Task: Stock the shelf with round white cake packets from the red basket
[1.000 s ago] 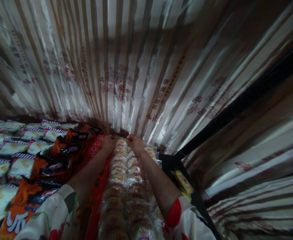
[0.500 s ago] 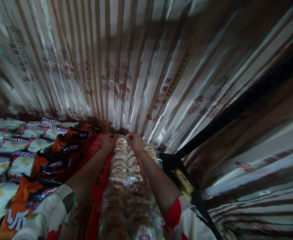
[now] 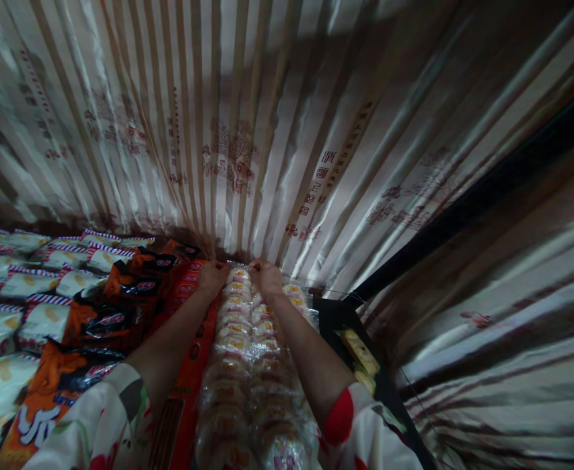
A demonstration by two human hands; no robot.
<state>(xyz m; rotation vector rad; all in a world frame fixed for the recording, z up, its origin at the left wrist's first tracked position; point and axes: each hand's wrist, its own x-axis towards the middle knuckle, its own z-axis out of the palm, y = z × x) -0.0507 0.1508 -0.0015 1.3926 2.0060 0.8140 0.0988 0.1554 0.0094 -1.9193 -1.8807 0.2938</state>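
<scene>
Both of my arms reach to the far end of several rows of round, pale cakes in clear plastic wrappers [image 3: 232, 343]. At the far left corner of these rows, my left hand [image 3: 213, 275] is closed in a pinch on the edge of the clear wrapping. Across from it, my right hand [image 3: 266, 277] pinches the same far edge near the top of the second row. The fingertips are small and dim, but clear plastic shows between the two hands. Beside my left forearm lies a flat red package [image 3: 201, 343] with printed ovals.
Orange-and-black snack bags [image 3: 98, 323] and white bags with striped tops [image 3: 44, 320] fill the left side. A pleated, printed curtain [image 3: 238, 130] hangs right behind the goods. On the right, yellowish packets [image 3: 360, 352] lie on a black surface [image 3: 333, 316], and a dark bar [image 3: 414, 241] slants upward.
My hands stay at the far edge of the wrapped cakes with almost no movement. The view has shifted very slightly.
</scene>
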